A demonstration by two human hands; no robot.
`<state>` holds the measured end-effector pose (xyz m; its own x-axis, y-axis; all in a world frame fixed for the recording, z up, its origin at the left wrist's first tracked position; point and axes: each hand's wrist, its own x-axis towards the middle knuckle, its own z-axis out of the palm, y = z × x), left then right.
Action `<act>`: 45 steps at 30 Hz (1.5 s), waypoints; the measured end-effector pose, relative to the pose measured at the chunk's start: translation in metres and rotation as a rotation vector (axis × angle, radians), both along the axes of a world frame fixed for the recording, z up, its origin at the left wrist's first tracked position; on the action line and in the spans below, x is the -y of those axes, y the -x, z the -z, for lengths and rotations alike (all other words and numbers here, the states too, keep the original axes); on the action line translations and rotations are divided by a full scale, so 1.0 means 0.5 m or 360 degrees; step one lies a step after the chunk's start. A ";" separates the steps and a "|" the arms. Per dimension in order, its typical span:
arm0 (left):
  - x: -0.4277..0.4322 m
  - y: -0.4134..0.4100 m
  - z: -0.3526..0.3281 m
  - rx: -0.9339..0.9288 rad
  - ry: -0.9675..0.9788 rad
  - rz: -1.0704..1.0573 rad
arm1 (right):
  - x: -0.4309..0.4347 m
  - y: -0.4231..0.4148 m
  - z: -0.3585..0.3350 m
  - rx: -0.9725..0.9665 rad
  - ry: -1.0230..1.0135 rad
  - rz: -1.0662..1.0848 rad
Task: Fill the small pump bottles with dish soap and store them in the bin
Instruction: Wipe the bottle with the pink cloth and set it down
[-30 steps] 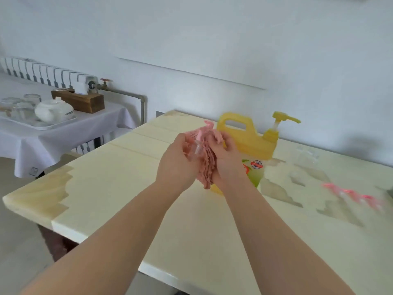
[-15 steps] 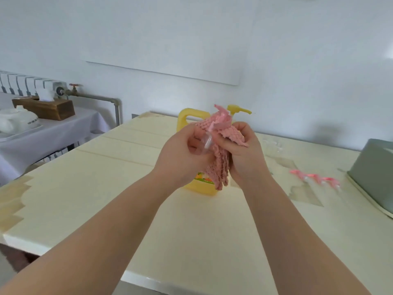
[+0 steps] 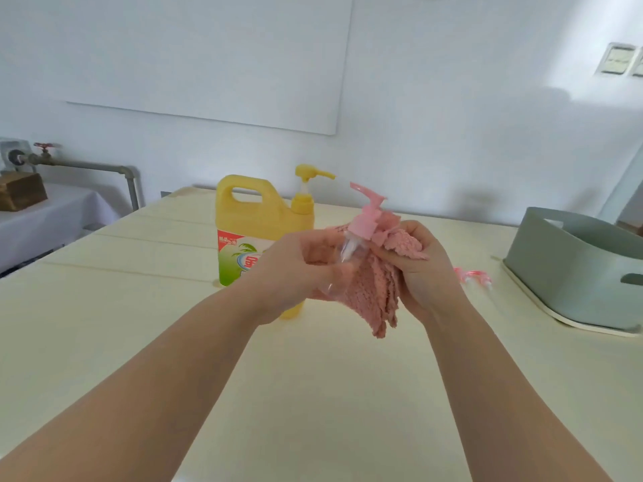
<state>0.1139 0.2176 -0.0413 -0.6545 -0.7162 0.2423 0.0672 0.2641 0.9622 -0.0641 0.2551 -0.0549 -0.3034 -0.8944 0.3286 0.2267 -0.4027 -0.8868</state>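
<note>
My left hand [image 3: 295, 269] grips a small clear pump bottle [image 3: 351, 247] with a pink pump head, tilted to the right above the table. My right hand [image 3: 422, 269] holds a pink cloth [image 3: 374, 293] bunched against the bottle's side. Behind my hands stands the big yellow dish soap jug [image 3: 250, 224] with its yellow pump. The grey-green bin [image 3: 570, 273] sits at the right on a cream lid. More pink pump parts [image 3: 473, 276] lie on the table between my right hand and the bin.
The pale yellow table [image 3: 313, 394] stretches in front of me. A side table with a white cloth [image 3: 52, 213] and a wooden box [image 3: 21, 191] stands at the far left by a pipe with a valve.
My view has swung right, so the bin is in full sight. Both hands moved right with the bottle and cloth; the pump head now sticks up clear of the cloth.
</note>
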 end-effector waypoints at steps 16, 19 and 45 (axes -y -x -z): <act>0.081 0.081 0.080 0.0120 -0.0352 -0.0233 | 0.012 0.076 0.174 -0.1729 -0.1235 0.0355; 0.087 0.086 0.095 0.0210 -0.0293 -0.0241 | 0.048 0.073 0.229 -0.1990 -0.1430 0.0453; 0.069 0.073 0.079 0.0217 -0.0186 -0.0302 | -0.003 -0.027 0.184 -0.1745 -0.0849 -0.0496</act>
<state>0.0774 0.1832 -0.0806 -0.5270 -0.8470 0.0695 -0.1054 0.1463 0.9836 -0.0509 0.2567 -0.1470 0.1471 -0.9777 -0.1500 -0.7101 0.0012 -0.7041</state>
